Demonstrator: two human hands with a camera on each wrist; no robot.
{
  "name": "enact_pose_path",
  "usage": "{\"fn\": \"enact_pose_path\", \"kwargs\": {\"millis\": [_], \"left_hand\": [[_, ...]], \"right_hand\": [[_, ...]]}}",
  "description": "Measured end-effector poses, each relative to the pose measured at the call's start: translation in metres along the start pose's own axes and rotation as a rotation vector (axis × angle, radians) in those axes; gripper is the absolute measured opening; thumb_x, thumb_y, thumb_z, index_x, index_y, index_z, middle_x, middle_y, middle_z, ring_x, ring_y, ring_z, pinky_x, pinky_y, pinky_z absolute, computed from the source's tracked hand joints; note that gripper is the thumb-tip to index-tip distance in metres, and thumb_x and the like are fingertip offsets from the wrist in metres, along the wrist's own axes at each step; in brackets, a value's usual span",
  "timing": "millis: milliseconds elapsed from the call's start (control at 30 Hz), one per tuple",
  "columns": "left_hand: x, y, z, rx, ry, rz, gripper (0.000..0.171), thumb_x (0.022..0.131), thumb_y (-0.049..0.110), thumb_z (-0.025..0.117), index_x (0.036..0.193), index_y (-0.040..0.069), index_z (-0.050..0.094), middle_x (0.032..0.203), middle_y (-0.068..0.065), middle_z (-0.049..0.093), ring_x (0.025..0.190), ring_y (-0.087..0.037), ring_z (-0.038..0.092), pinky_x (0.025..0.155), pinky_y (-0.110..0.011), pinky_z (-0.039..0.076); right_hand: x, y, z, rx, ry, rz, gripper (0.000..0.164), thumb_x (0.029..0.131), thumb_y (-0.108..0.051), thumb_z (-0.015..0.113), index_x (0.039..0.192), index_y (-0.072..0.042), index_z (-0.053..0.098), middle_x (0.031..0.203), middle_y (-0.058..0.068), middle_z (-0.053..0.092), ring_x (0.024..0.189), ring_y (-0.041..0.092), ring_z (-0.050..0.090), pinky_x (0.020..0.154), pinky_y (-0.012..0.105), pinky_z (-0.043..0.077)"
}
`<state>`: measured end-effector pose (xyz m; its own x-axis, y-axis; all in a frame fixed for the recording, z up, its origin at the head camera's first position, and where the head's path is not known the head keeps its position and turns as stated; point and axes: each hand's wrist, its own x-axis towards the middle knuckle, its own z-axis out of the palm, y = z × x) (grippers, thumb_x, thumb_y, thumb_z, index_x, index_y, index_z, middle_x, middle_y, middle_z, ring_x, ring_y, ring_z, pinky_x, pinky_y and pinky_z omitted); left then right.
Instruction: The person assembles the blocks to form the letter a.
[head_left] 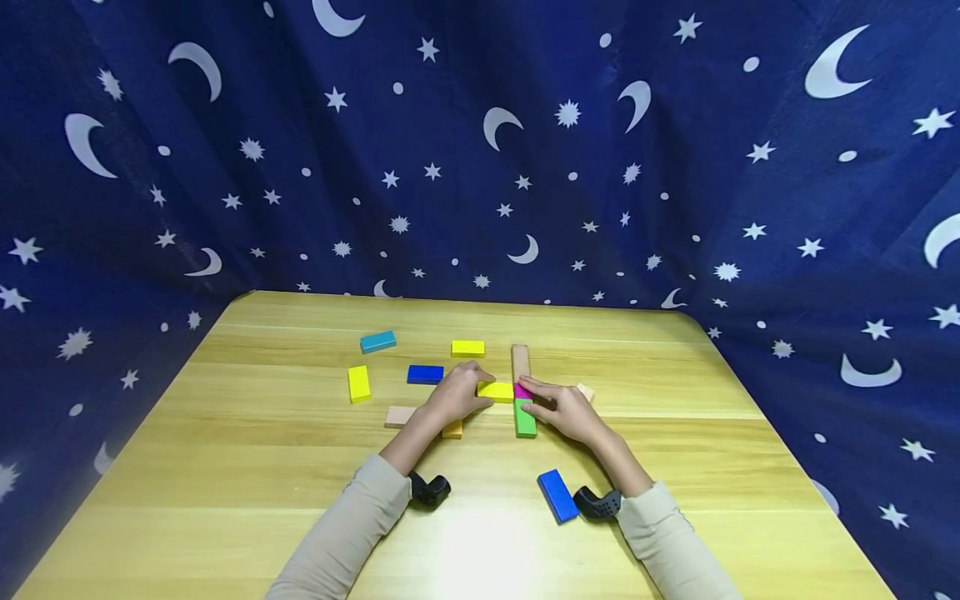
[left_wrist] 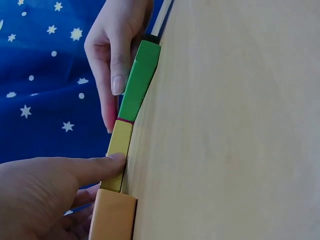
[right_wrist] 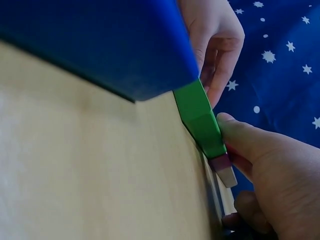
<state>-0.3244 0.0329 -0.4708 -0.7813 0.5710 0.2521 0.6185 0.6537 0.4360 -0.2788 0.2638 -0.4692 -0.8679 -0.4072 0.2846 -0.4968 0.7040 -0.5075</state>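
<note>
My left hand [head_left: 459,393] pinches a yellow block [head_left: 496,392] between thumb and fingers. The block's far end meets a short column made of a beige block [head_left: 521,362], a magenta block [head_left: 522,391] and a green block [head_left: 525,419]. From the other side, my right hand [head_left: 566,410] holds the magenta block, index finger at its back edge and thumb by the green one. Part of the magenta block is hidden under that hand. An orange block [left_wrist: 114,215] lies close below the left hand, partly covered by the arm in the head view.
A dark blue block [head_left: 558,496] lies near the right wrist. Around the left hand are another blue block [head_left: 425,374], yellow blocks [head_left: 359,384], a light blue block [head_left: 378,342] and a beige block [head_left: 399,417]. A star-patterned curtain [head_left: 450,150] hangs behind the table [head_left: 262,500].
</note>
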Motion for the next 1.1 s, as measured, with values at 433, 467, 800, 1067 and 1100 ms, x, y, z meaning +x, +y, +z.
{"fn": "enact_pose_path", "kwargs": {"millis": [433, 467, 800, 1067, 1100], "left_hand": [[-0.002, -0.001, 0.005, -0.037, 0.006, -0.009, 0.041, 0.08, 0.026, 0.073, 0.116, 0.009, 0.065, 0.105, -0.004, 0.059, 0.095, -0.019, 0.054, 0.076, -0.027, 0.047], [-0.002, -0.001, 0.005, -0.041, 0.008, -0.008, 0.043, 0.08, 0.028, 0.073, 0.117, 0.008, 0.065, 0.106, -0.005, 0.059, 0.096, -0.019, 0.054, 0.077, -0.028, 0.048], [0.004, -0.01, -0.015, -0.155, 0.074, -0.035, 0.043, 0.085, 0.027, 0.068, 0.12, 0.003, 0.061, 0.114, -0.012, 0.057, 0.093, -0.022, 0.057, 0.075, -0.032, 0.05], [0.021, -0.035, -0.026, -0.03, 0.136, -0.167, 0.046, 0.084, 0.022, 0.07, 0.125, 0.005, 0.057, 0.121, -0.016, 0.051, 0.108, -0.03, 0.05, 0.086, -0.039, 0.047], [0.023, -0.038, -0.026, -0.016, 0.127, -0.188, 0.048, 0.084, 0.022, 0.07, 0.126, 0.004, 0.056, 0.122, -0.016, 0.051, 0.108, -0.031, 0.049, 0.086, -0.04, 0.046]], "right_hand": [[0.001, 0.002, 0.001, -0.008, 0.012, -0.035, 0.044, 0.085, -0.024, 0.067, 0.126, -0.011, 0.059, 0.127, 0.007, 0.054, 0.114, 0.028, 0.051, 0.091, 0.045, 0.044], [0.001, 0.002, 0.0, -0.007, 0.008, -0.032, 0.044, 0.085, -0.024, 0.067, 0.126, -0.012, 0.059, 0.127, 0.006, 0.054, 0.115, 0.028, 0.051, 0.091, 0.044, 0.044], [0.003, 0.0, -0.003, 0.003, -0.027, -0.023, 0.044, 0.088, -0.03, 0.064, 0.128, -0.013, 0.057, 0.13, 0.004, 0.052, 0.117, 0.026, 0.048, 0.095, 0.042, 0.041], [0.002, 0.002, 0.0, 0.006, -0.02, -0.023, 0.045, 0.088, -0.03, 0.064, 0.128, -0.012, 0.056, 0.129, 0.003, 0.052, 0.119, 0.026, 0.048, 0.097, 0.041, 0.04], [0.001, 0.002, 0.0, 0.007, -0.02, -0.02, 0.045, 0.088, -0.029, 0.064, 0.128, -0.012, 0.056, 0.129, 0.003, 0.052, 0.119, 0.027, 0.048, 0.097, 0.041, 0.04]]}}
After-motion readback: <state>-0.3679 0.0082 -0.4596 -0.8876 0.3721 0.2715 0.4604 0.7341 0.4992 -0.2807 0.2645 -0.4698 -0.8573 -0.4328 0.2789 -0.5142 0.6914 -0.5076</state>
